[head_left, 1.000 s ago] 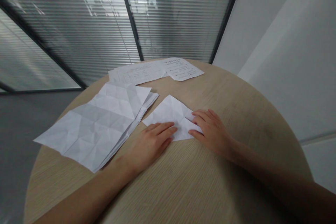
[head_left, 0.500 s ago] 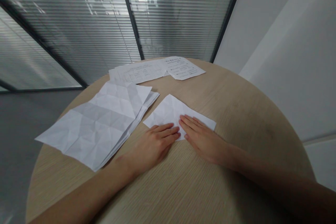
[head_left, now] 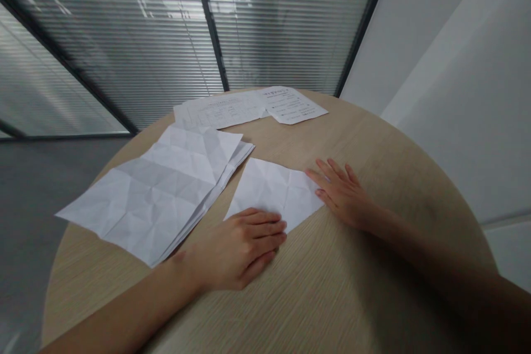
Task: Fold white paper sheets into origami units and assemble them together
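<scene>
White paper, creased into facets, makes up the small sheet [head_left: 280,185] lying flat at the middle of the pale wood table [head_left: 307,298]. At its seven o'clock rests the person's left hand [head_left: 244,249], palm down, fingers nearly together over the near edge, pinching nothing visible. At three o'clock the right hand [head_left: 342,196] has its fingers spread over the sheet's corner; whether they press on it, one cannot tell. A stack of larger creased sheets [head_left: 161,188] lies at nine o'clock, printed pages [head_left: 228,110] at eleven.
</scene>
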{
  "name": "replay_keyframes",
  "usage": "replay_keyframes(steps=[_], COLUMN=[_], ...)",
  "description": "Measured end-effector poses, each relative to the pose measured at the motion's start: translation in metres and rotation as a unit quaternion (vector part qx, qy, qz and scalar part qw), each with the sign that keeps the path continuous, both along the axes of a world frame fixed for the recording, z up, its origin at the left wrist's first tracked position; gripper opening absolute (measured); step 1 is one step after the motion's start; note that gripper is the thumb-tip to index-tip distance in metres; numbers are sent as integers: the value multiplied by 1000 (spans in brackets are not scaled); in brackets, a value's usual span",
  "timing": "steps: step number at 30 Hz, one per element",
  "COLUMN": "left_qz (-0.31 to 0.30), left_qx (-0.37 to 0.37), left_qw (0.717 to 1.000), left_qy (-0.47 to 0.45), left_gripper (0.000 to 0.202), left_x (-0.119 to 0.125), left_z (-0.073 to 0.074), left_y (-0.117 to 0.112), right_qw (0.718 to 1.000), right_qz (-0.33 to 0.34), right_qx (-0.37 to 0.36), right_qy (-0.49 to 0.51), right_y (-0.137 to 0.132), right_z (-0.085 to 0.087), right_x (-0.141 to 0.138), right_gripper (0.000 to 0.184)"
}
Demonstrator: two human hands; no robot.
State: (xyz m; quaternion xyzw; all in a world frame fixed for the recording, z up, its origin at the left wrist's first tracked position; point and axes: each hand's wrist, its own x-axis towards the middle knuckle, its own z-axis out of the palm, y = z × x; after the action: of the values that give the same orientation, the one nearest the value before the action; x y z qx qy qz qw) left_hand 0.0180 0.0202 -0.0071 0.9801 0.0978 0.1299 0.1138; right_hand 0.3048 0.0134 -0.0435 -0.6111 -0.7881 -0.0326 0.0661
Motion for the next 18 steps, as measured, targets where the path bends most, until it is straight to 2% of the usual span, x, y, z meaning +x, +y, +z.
replay_keyframes(steps=[3, 6, 8, 10, 14, 18], left_qz=[-7, 11, 30, 42, 29, 22], left_qx=[-11, -14, -13, -9, -2, -12], left_qw=[1000, 999, 999, 998, 999, 997], left_qy=[16, 30, 41, 45, 36, 67], left_gripper=[36, 36, 36, 37, 40, 56], left_x=[3, 6, 8, 10, 9, 2], left_z=[1, 1, -1, -4, -5, 3], left_y=[-4, -4, -3, -2, 2, 5], right_qw=[997, 992, 993, 995, 994, 994], right_qz=[-27, -28, 2, 49, 95, 107], right_qx=[71, 125, 115, 74, 34, 23], right_qy=[8, 18, 35, 53, 50, 28], right_y=[5, -2, -12, -21, -28, -26], right_z=[6, 15, 18, 17, 8, 5], right_x=[-8, -24, -36, -46, -50, -45], right_gripper=[50, 49, 42, 37, 45, 56])
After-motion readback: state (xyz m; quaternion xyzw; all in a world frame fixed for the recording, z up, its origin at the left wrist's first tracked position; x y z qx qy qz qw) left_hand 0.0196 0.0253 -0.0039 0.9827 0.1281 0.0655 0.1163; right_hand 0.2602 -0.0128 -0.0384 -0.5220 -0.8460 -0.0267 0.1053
